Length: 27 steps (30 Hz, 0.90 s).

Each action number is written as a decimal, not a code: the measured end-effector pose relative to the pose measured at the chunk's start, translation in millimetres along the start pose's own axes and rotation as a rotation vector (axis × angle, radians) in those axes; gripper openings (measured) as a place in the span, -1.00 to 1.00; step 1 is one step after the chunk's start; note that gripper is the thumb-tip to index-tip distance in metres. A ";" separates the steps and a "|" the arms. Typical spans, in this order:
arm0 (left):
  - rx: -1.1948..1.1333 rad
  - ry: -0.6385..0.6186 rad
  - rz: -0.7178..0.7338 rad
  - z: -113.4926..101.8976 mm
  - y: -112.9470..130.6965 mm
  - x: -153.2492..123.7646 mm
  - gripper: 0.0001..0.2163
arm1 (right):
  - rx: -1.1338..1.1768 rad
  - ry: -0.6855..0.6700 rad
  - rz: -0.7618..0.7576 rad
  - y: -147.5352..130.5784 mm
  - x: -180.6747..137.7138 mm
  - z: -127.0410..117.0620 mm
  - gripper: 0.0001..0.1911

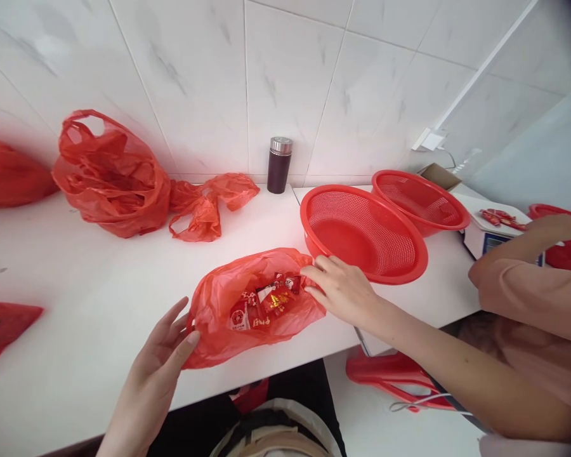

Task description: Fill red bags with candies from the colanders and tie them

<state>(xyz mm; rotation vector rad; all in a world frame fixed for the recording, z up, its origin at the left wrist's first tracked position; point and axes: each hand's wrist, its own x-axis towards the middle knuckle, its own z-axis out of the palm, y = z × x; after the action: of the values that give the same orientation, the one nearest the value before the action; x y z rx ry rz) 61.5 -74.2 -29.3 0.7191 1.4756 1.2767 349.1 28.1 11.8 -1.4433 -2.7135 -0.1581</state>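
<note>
A red plastic bag [209,336] lies with its mouth spread wide on the white table in front of me. Inside it are several small wrapped packets [276,298], mostly red and white, one with gold print. My left hand [159,355] holds the bag's left rim, thumb on the near side and fingers partly hidden behind the plastic. At the opposite end, my right hand [342,289] grips the rim with its fingers bent over the edge.
Two red plastic baskets [421,254] [459,219] stand right of the bag. Behind are a dark tumbler [278,171], a crumpled red bag [204,219] and a fuller red bag [143,209]. At right, a co-worker's arm [518,244] reaches past a scale [476,238] bearing red packets.
</note>
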 end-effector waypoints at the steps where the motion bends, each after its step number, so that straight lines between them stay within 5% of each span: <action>1: 0.012 -0.003 -0.007 -1.3 -3.3 -0.6 -0.34 | -0.010 -0.036 0.038 0.4 -5.9 1.5 -0.72; 4: 0.025 -0.016 -0.074 -8.5 -16.0 -1.1 -0.40 | 0.005 -0.130 0.129 0.2 -19.5 10.7 -0.56; 8: -0.041 -0.109 -0.144 -18.9 -30.0 -1.3 -0.59 | 0.021 -0.076 0.204 -0.4 -25.6 28.4 -0.51; 14: -0.193 -0.093 -0.091 -26.7 -22.9 -6.4 -0.83 | 0.086 -0.122 0.206 7.5 -20.1 33.6 -0.86; 18: -0.242 0.050 0.027 -26.8 14.6 -5.7 -0.78 | 0.598 0.104 0.234 8.9 -7.6 -3.9 -0.94; 22: -0.299 0.072 0.390 -14.0 74.1 -3.9 -0.74 | 1.040 0.435 0.214 0.7 13.1 -50.9 -0.87; 27: -0.131 -0.050 0.464 -3.7 114.2 -6.7 -0.41 | 1.218 0.238 0.148 -7.7 34.6 -64.4 -0.82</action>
<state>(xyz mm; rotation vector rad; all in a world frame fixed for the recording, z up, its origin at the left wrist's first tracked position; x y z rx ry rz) 40.5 -51.7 81.0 1.0351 1.2081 1.6729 323.8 44.5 78.9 -1.0588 -1.7954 1.0418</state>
